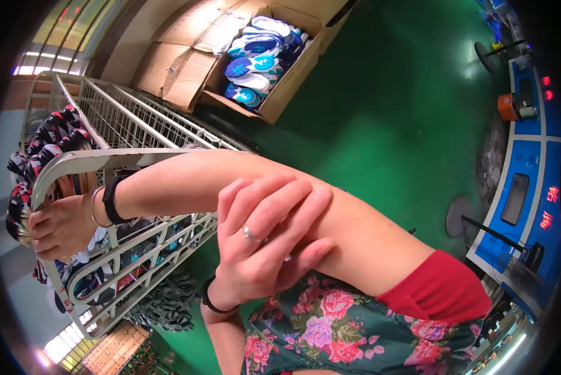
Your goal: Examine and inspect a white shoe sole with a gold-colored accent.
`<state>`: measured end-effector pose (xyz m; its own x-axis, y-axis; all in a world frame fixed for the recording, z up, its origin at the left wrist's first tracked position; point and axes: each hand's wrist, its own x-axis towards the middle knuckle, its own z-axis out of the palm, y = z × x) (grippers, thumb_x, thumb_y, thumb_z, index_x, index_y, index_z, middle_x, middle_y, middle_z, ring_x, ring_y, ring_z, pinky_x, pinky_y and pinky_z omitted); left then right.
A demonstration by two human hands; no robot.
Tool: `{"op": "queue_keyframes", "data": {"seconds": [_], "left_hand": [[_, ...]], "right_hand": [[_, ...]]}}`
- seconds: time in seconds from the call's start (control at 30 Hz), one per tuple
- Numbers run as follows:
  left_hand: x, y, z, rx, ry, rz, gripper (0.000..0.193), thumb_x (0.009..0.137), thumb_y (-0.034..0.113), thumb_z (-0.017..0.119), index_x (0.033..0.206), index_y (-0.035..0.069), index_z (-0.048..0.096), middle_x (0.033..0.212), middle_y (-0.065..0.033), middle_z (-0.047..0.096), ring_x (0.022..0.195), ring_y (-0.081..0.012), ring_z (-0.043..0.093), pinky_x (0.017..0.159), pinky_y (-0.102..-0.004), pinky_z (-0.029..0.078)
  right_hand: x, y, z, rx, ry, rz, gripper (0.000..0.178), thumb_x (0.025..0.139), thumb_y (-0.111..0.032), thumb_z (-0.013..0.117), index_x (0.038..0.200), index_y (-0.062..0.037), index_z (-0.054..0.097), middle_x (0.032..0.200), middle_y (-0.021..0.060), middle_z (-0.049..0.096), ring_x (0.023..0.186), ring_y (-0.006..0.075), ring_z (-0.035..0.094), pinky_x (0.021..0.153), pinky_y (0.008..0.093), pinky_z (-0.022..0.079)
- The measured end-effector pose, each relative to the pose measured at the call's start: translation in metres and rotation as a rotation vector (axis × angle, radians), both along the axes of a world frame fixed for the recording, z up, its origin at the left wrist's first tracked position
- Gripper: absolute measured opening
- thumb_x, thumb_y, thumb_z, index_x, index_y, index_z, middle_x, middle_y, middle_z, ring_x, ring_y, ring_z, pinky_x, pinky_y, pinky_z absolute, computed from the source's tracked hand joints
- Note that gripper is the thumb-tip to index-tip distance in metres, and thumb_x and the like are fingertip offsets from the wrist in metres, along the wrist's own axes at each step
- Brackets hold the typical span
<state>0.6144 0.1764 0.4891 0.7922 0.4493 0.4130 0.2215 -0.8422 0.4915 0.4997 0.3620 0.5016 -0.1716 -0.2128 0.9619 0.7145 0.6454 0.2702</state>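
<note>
My right arm stretches across the view to the far left. There my right hand (59, 228), with a black band and a bangle at its wrist, is closed around the end rail of a pale metal rack (105, 157). Black, red and white patterned footwear (55, 139) is bunched on the rack beside that hand. My left hand (262, 234), wearing a ring, lies over my right arm (362, 234) near the elbow, its fingers bent against the skin and the thumb apart. Nothing else shows in the left hand; its palm is hidden.
An open cardboard box (299, 84) of blue and white slippers (255, 65) stands beyond the rack on the green floor (380, 125). Blue machines (521, 178) with black round pedals or bases line the right side. A dark heap (165, 304) lies below the rack.
</note>
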Motion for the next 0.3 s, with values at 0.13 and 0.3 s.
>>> {"op": "queue_keyframes", "data": {"seconds": [0.13,0.3], "left_hand": [[-0.017,-0.011,-0.02,0.026,-0.122,0.019,0.037,0.086,0.044,0.066,0.088,0.008,0.075,0.094,-0.0064,0.066,0.089,-0.0266,0.062,0.082,-0.0424,0.046],[-0.032,-0.028,-0.035,0.044,-0.137,0.033,0.03,0.09,0.042,0.064,0.095,0.014,0.075,0.102,-0.0046,0.064,0.098,-0.0251,0.06,0.089,-0.044,0.047]], "right_hand": [[-0.002,-0.002,-0.001,-0.011,-0.008,-0.044,0.027,0.09,-0.03,0.046,0.109,-0.0165,0.06,0.104,-0.0023,0.059,0.108,0.0189,0.054,0.106,0.0415,0.031],[-0.005,-0.002,-0.009,-0.052,-0.006,-0.053,0.03,0.089,-0.034,0.048,0.111,-0.0175,0.059,0.106,-0.0014,0.059,0.111,0.0188,0.053,0.108,0.044,0.03]]}}
